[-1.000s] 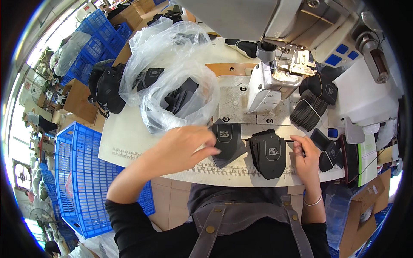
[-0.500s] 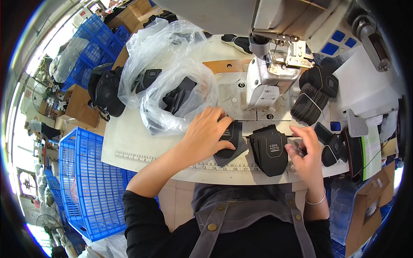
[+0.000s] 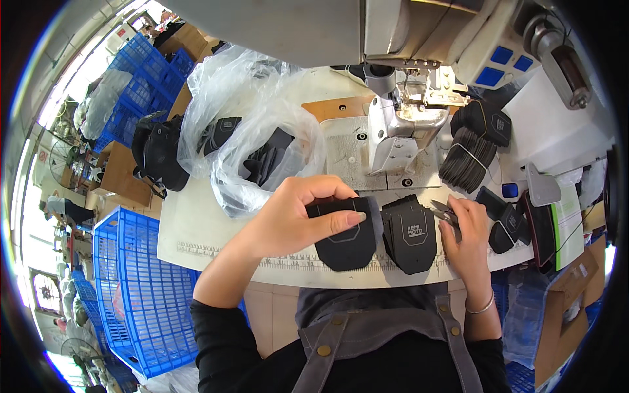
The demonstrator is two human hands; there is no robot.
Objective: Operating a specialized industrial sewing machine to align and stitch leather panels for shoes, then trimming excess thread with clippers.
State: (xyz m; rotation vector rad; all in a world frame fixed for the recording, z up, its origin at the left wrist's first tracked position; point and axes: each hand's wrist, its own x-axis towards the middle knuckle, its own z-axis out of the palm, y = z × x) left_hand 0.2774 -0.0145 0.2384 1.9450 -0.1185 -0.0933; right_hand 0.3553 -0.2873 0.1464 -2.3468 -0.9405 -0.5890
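My left hand (image 3: 291,219) grips a black shield-shaped fabric piece (image 3: 346,254), thumb on its face and fingers behind, above the table's front edge. A greyer layer shows along its right side. Just right of it lies a fanned stack of similar black pieces (image 3: 413,247) with a pale outlined emblem, which neither hand holds. In my right hand (image 3: 468,229), beside that stack, are small dark thread snips (image 3: 443,213); their pointed tips face left, and the fingers cover the rest.
A sewing machine (image 3: 400,131) stands behind the stack. Clear plastic bags (image 3: 304,141) with black pieces lie at the left. Tied bundles of black pieces (image 3: 464,160) sit at the right. A blue crate (image 3: 147,295) stands left of the table (image 3: 196,229).
My left hand has lifted the black piece and brought it nearer, tilting it over the table edge. The snips now point out of my right hand, left toward the stack.
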